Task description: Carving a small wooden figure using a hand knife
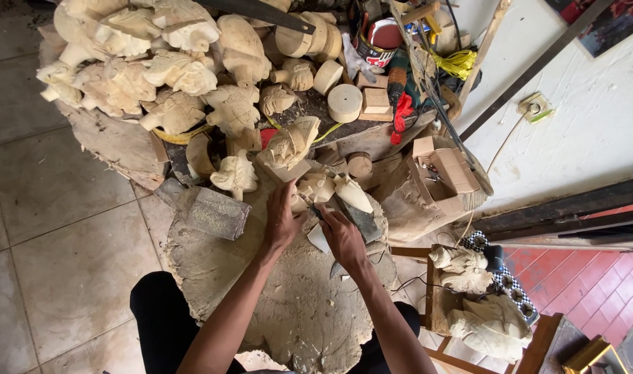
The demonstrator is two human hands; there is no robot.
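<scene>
Head view, left hand [282, 223] steadying carving [316, 187], right hand [342, 237] gripping blade [358, 216]

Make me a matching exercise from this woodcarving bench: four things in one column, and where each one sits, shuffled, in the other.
Things:
1. left hand
2. right hand
3. round wooden discs
4. wall socket

Places:
A. on the white wall at right
B. gripping a blade tool
C. steadying the pale wood carving on the stump
D. among the clutter at the top of the bench

Pairs: 1-C, 2-B, 3-D, 4-A
</scene>
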